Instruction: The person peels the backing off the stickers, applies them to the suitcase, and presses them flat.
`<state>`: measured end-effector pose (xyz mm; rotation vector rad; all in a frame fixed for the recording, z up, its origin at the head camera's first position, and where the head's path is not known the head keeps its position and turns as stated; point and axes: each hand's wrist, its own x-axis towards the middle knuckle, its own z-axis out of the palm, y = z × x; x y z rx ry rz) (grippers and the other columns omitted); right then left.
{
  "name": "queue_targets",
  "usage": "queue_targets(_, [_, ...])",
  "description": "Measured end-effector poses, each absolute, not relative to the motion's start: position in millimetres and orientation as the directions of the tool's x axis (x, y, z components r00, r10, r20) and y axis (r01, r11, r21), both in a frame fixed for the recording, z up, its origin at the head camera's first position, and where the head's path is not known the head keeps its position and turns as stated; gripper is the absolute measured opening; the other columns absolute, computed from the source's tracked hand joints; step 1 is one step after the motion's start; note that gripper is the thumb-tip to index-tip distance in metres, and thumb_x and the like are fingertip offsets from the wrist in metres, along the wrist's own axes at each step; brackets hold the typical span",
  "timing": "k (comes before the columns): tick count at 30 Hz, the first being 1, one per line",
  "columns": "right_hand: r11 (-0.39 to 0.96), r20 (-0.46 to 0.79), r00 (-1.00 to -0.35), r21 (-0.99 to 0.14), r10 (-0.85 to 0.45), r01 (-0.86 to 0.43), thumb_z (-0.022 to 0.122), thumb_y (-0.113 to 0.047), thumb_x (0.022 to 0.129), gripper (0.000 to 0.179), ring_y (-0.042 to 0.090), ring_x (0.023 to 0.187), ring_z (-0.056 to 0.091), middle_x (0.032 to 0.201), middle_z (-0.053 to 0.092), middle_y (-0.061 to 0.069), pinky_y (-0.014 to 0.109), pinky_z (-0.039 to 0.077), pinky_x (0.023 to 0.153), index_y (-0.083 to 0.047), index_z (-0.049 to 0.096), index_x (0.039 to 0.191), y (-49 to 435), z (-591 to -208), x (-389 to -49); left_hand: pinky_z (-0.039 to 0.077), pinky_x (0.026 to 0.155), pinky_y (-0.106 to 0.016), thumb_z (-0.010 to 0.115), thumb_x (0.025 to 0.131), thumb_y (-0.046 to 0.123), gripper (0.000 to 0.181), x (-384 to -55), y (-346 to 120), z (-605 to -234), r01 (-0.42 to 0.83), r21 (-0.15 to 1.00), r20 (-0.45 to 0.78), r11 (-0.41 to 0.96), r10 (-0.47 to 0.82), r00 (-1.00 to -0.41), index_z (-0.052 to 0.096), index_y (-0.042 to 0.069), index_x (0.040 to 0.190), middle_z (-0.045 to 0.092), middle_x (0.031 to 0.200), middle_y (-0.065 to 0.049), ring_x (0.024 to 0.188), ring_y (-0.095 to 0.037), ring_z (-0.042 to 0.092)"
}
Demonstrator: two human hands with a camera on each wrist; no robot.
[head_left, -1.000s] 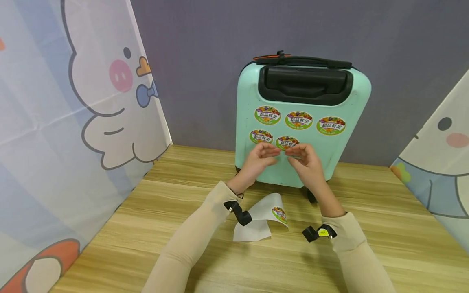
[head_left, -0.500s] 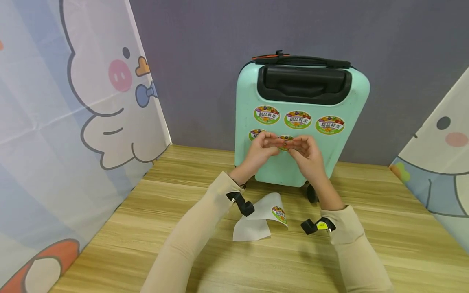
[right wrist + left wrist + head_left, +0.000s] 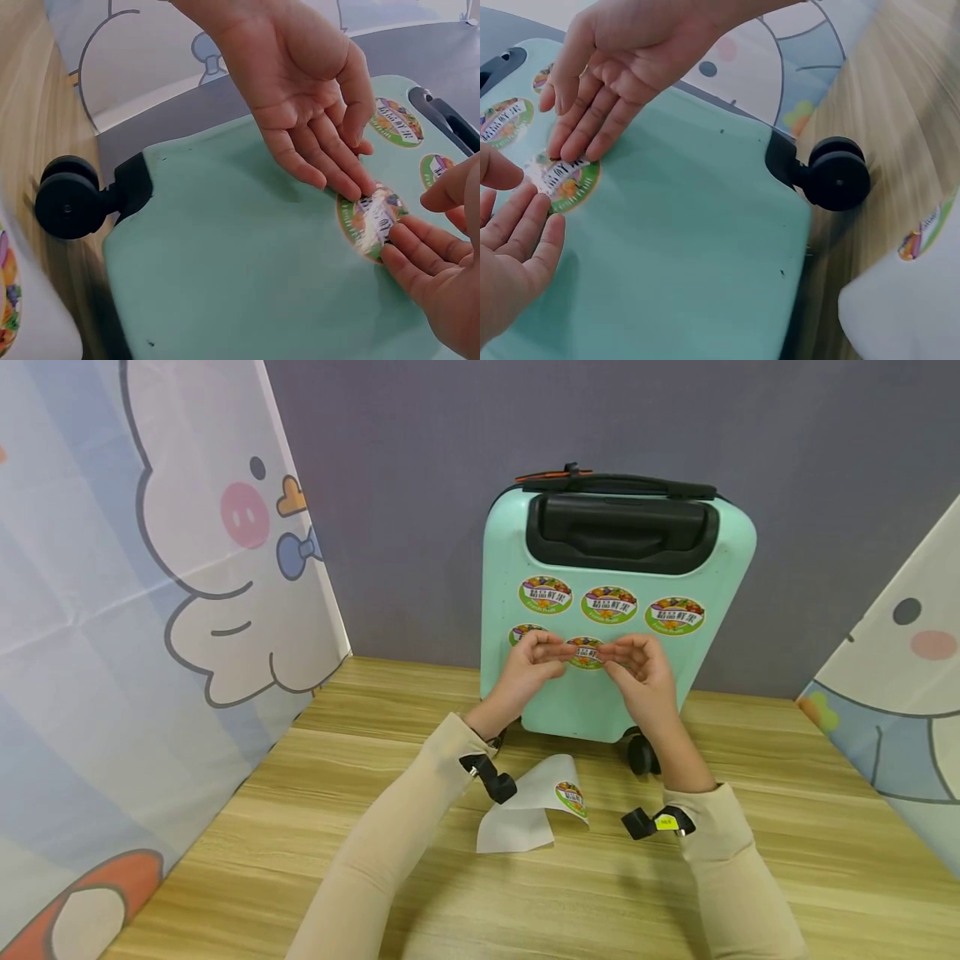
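Observation:
A mint-green suitcase (image 3: 577, 706) stands upright with oval fruit stickers on its front. My left hand (image 3: 527, 672) touches the left edge of the lower middle sticker (image 3: 585, 653) with its fingertips. At that sticker's right edge are the fingertips of my right hand (image 3: 641, 677). Both wrist views show the fingers fairly straight against the sticker (image 3: 367, 225), thumbs lifted off the surface. Another sticker (image 3: 525, 633) in the same row is partly hidden behind my left hand. Three stickers form the upper row, including the middle one (image 3: 609, 605).
A curled white backing sheet (image 3: 517, 831) with one sticker (image 3: 572, 798) lies on the wooden table (image 3: 585, 902) before the suitcase. A black wheel (image 3: 838, 174) juts from the suitcase's bottom. Behind is a grey wall (image 3: 405, 527); cartoon-printed cloths (image 3: 202, 568) hang at both sides.
Both hands have risen slightly to the lower middle sticker. They came closer together, then my fingertips spread apart to its left and right edges, baring its middle.

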<state>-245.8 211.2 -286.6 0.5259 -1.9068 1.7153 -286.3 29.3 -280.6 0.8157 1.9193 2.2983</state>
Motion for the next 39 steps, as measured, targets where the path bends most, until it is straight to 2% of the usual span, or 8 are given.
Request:
queue_targets(7, [0.172, 0.604, -0.797, -0.788, 0.026, -0.591, 0.054, 0.004, 0.098, 0.025, 0.012, 0.1, 0.062, 0.108, 0.065, 0.002, 0.018, 0.05, 0.085, 0.012, 0.044, 0.12, 215, -297, -244, 0.053, 0.093, -0.034, 0.052, 0.094, -0.011, 0.028, -286, 27, -292, 0.291, 0.933, 0.35, -0.21, 0.359, -0.865, 0.051, -0.003, 0.12, 0.061, 0.129, -0.025, 0.12, -0.032, 0.06])
queue_targets(12, [0.192, 0.588, -0.808, -0.795, 0.013, -0.575, 0.053, 0.004, 0.098, 0.024, 0.009, 0.101, 0.062, 0.109, 0.064, 0.002, 0.017, 0.05, 0.086, 0.011, 0.044, 0.12, 217, -306, -243, 0.053, 0.093, -0.034, 0.054, 0.093, -0.01, 0.028, -285, 24, -300, 0.287, 0.94, 0.335, -0.182, 0.357, -0.872, 0.053, -0.003, 0.12, 0.063, 0.126, -0.023, 0.118, -0.03, 0.061])
queue_targets(21, [0.222, 0.544, -0.839, -0.816, -0.017, -0.534, 0.052, 0.007, 0.098, 0.027, 0.005, 0.102, 0.059, 0.119, 0.058, 0.032, 0.016, 0.047, 0.088, 0.014, 0.041, 0.122, 214, -320, -238, 0.052, 0.095, -0.035, 0.052, 0.092, -0.01, 0.035, -282, 22, -315, 0.254, 0.952, 0.301, -0.17, 0.379, -0.875, 0.054, -0.006, 0.127, 0.062, 0.127, -0.023, 0.12, -0.031, 0.06])
queue_targets(33, [0.257, 0.529, -0.846, -0.81, -0.065, -0.527, 0.054, 0.009, 0.097, 0.03, 0.007, 0.103, 0.057, 0.119, 0.059, 0.031, 0.015, 0.047, 0.086, 0.013, 0.042, 0.124, 214, -339, -237, 0.052, 0.094, -0.033, 0.054, 0.095, -0.006, 0.033, -280, 18, -337, 0.216, 0.97, 0.244, -0.113, 0.431, -0.869, 0.055, -0.005, 0.127, 0.063, 0.128, -0.02, 0.119, -0.028, 0.061])
queue_targets(39, [0.336, 0.482, -0.871, -0.808, -0.092, -0.483, 0.056, 0.006, 0.097, 0.029, 0.026, 0.108, 0.058, 0.117, 0.061, 0.026, 0.015, 0.046, 0.085, 0.01, 0.044, 0.124, 213, -346, -232, 0.054, 0.09, -0.031, 0.057, 0.092, -0.006, 0.033, -273, 18, -343, 0.216, 0.975, 0.218, -0.056, 0.456, -0.863, 0.057, -0.006, 0.125, 0.065, 0.123, -0.022, 0.114, -0.029, 0.062])
